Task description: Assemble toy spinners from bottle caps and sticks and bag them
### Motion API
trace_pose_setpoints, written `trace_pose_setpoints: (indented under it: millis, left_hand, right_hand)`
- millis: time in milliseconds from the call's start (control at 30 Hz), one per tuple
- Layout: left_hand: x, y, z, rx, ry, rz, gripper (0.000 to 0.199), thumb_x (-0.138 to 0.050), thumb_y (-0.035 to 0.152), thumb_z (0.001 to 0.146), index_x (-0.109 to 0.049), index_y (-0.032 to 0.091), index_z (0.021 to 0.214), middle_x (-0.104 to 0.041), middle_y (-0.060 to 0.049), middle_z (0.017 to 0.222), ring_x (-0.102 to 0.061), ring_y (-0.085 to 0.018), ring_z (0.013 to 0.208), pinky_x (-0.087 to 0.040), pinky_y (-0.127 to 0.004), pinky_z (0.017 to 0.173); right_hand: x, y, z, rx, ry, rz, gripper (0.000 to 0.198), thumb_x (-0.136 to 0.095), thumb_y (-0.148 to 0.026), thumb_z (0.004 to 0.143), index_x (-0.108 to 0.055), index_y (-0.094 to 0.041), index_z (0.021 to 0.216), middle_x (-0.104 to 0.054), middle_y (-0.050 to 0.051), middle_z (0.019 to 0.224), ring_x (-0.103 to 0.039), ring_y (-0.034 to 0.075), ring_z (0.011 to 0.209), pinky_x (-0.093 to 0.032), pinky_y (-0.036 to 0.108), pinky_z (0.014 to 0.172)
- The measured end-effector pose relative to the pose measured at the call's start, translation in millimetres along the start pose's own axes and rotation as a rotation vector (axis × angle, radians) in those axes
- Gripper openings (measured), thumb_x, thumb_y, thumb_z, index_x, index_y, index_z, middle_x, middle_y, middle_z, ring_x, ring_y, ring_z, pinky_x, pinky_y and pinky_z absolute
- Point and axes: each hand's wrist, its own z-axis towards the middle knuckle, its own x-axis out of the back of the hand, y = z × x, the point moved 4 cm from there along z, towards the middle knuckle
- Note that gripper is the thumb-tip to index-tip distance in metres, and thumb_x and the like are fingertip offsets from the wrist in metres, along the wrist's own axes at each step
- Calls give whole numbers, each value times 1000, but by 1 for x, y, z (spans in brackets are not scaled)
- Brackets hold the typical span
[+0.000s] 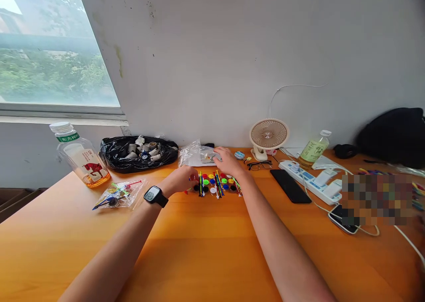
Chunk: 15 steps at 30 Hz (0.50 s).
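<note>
Coloured plastic discs and thin sticks lie in rows on the table between my forearms. My left hand, with a black watch on the wrist, is at the left end of these rows. Its fingers are curled together among the small pieces, and what they hold is too small to make out. Beyond the rows, my right hand has its fingertips closed at the edge of a clear plastic bag. Something small and pale shows inside that bag.
A second bag of coloured pieces and a large bottle stand left, near a black bag of cardboard rolls. To the right are a fan, glasses, a black phone, a power strip and cables.
</note>
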Motion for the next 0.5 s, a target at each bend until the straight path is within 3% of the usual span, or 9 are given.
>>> trace_pose_setpoints:
  millis: [233,367,500]
  left_hand:
    - [4,-7,0,3,82,18,16,-66,27,88,-79,20,94,-77,-9,105,-70,-23,88,-50,-31,78]
    - [2,-11,0,18,48,2,17,-69,34,90,-80,21,88,-78,-6,89,-68,-21,77,-48,-30,72]
    - [-1,-12,0,13,41,-20,18,-67,34,91,-79,21,85,-77,-5,82,-67,-20,72,-46,-29,69]
  right_hand:
    - [10,16,-12,-58,-24,-39,48,-62,-18,96,-63,-12,143,-55,19,152,-49,32,141,-37,46,121]
    - [12,26,-18,-113,-73,-57,35,-69,-14,90,-75,-14,125,-54,21,152,-44,39,146,-35,54,122]
    - [14,16,-15,-77,-73,-38,25,-65,-14,93,-79,-16,114,-62,18,144,-50,35,140,-37,49,120]
